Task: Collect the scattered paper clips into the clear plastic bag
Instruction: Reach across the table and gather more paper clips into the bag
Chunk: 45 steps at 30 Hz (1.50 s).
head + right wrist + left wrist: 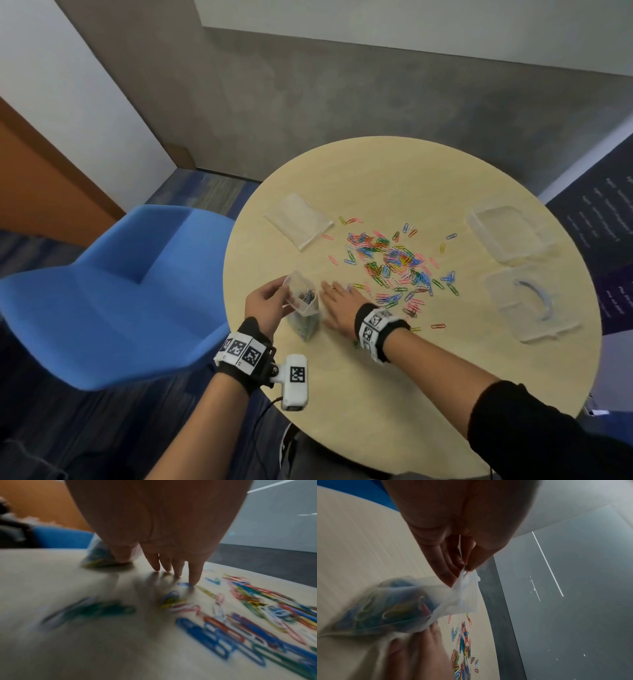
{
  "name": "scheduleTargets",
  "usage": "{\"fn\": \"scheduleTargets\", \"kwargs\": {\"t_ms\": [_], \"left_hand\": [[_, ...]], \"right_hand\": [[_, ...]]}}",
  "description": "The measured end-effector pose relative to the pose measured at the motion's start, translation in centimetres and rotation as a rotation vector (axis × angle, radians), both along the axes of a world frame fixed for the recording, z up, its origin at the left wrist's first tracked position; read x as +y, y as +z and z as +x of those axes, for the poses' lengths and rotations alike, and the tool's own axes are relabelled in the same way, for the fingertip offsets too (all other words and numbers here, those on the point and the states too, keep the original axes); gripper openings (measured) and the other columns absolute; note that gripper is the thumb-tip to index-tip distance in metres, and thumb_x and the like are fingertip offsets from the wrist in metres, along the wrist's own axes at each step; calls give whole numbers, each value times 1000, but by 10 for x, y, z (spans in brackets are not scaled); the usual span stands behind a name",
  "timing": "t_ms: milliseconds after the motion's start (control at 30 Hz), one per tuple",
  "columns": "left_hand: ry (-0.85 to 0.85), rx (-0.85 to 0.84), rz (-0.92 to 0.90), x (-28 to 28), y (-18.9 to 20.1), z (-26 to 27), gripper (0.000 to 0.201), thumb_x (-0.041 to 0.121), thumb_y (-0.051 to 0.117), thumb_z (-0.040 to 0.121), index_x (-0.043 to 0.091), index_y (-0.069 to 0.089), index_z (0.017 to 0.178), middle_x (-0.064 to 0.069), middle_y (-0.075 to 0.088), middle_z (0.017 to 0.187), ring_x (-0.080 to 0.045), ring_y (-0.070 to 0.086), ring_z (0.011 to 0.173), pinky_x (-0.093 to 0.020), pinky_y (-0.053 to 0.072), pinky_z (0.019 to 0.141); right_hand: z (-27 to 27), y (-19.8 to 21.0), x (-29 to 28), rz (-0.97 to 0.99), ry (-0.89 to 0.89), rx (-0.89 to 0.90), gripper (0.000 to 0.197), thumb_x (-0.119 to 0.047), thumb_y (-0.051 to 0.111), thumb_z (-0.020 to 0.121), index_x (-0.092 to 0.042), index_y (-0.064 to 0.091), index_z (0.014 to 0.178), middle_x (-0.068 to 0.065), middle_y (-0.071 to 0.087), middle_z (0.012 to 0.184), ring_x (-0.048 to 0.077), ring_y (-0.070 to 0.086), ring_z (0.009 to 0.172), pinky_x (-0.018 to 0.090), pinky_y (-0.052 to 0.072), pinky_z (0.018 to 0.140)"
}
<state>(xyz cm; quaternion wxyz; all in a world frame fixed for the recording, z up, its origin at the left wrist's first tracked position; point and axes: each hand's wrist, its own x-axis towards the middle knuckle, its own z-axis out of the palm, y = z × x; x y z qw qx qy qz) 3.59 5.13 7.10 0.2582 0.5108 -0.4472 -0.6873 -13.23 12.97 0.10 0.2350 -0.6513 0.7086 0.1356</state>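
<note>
Several coloured paper clips [394,263] lie scattered across the middle of the round table [376,394]. My left hand [279,293] pinches the rim of a clear plastic bag [303,310] that stands at the table's near left with clips inside. In the left wrist view, thumb and fingers [452,577] nip the bag [402,605] at its mouth. My right hand [330,294] lies flat beside the bag, fingers straight. In the blurred right wrist view its fingertips [193,580] touch the tabletop by a blue clip, and the thumb is against the bag [101,555].
A second, flat clear bag [299,219] lies at the table's far left. A clear plastic box [510,233] and its lid [531,301] sit at the right edge. A blue chair [113,291] stands left of the table.
</note>
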Motion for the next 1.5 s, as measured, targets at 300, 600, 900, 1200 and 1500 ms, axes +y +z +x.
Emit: {"fn": "scheduleTargets", "kwargs": {"t_ms": [300, 600, 900, 1200, 1500], "left_hand": [[58, 32, 68, -2, -8, -2, 21, 7, 54, 96, 6, 68, 112, -9, 70, 97, -23, 69, 85, -30, 58, 73], [25, 19, 101, 8, -9, -25, 18, 6, 58, 93, 8, 70, 106, -11, 72, 92, -24, 70, 80, -29, 59, 68], [-146, -43, 42, 35, -11, -58, 21, 23, 63, 92, 12, 69, 109, -13, 62, 70, -23, 57, 69, -36, 58, 79], [-234, -79, 3, 40, -5, -74, 20, 13, 59, 94, 8, 70, 110, -11, 70, 80, -21, 65, 68, -27, 56, 64], [-191, -67, 14, 32, -5, -66, 18, 6, 58, 93, 6, 70, 106, -9, 72, 83, -19, 69, 73, -29, 59, 69]], "right_hand": [[-21, -12, 74, -38, 127, 233, 55, -51, 11, 99, -39, -10, 149, 0, -21, 154, 36, -24, 140, 68, -15, 107], [-52, -4, 77, -124, -139, 120, 44, 0, 41, 94, -9, 42, 137, 14, 38, 143, 32, 38, 129, 42, 46, 95], [-89, 31, 73, -557, -1145, -470, 28, -13, 73, 82, -6, 71, 110, 6, 72, 103, 14, 67, 89, 23, 53, 85], [-27, 76, 35, -487, -1020, -1031, 21, -10, 73, 82, -4, 73, 102, 7, 73, 94, 18, 71, 83, 25, 59, 74], [-9, 74, 17, -380, -704, -512, 30, -5, 58, 88, -13, 70, 114, 9, 71, 109, 22, 65, 100, 29, 50, 95]]}}
